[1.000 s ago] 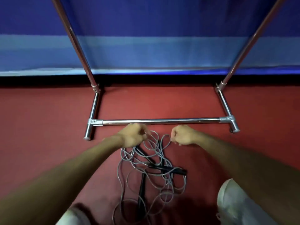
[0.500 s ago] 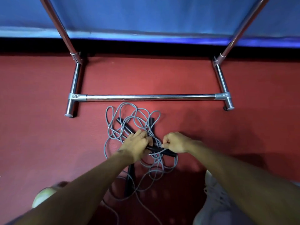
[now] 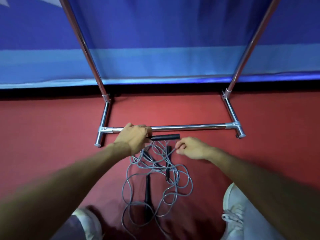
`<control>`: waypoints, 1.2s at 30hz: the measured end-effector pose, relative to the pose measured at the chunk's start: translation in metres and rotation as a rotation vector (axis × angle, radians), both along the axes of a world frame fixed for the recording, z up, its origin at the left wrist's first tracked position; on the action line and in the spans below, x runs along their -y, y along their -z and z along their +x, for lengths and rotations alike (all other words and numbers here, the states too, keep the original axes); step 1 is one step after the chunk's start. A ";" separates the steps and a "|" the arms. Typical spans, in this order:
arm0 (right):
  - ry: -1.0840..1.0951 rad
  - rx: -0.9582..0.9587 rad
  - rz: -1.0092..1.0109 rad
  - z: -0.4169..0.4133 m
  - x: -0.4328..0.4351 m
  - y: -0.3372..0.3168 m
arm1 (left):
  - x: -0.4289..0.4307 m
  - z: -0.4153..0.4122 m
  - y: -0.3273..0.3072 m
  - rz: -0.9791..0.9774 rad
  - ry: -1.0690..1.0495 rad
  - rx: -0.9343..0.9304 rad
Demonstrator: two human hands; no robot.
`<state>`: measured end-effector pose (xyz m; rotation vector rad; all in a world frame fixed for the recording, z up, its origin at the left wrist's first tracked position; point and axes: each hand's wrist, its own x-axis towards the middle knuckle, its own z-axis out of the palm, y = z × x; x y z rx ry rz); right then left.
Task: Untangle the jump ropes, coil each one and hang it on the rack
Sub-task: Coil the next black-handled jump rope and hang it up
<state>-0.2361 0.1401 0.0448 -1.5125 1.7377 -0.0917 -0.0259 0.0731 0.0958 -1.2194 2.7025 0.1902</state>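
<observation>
Grey jump ropes [image 3: 156,172] lie in a tangled heap on the red floor between my feet. Several black handles show among the loops, one [image 3: 147,189] lying lengthwise near the middle. My left hand [image 3: 134,137] is shut on the end of another black handle [image 3: 165,137], held level above the heap. My right hand [image 3: 189,147] pinches a grey cord just right of that handle. The chrome rack [image 3: 187,127] stands just beyond my hands, its low crossbar partly hidden by my left hand.
The rack's two uprights [image 3: 81,40] rise to the top of the view in front of a blue wall panel [image 3: 164,64]. My white shoes [image 3: 232,210] stand on either side of the rope heap on the red floor [image 3: 43,135].
The view tilted up and my hands rose from the heap. My left hand lifted a black handle off the pile, and my right hand shifted to a cord beside it.
</observation>
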 end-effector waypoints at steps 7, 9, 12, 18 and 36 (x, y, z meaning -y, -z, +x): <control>-0.013 0.059 -0.278 0.013 0.048 -0.112 | 0.026 -0.004 -0.130 0.361 -0.425 -0.830; 0.003 0.132 -0.334 0.019 0.061 -0.151 | 0.033 -0.007 -0.171 0.387 -0.482 -1.014; 0.012 0.231 -0.434 0.028 0.071 -0.211 | 0.042 -0.017 -0.223 0.430 -0.468 -1.260; 0.061 0.497 -0.636 0.035 0.069 -0.299 | 0.047 -0.029 -0.289 0.571 -0.434 -1.675; 0.380 0.200 -0.846 -0.007 0.062 -0.270 | 0.059 -0.039 -0.196 0.321 -0.240 -0.798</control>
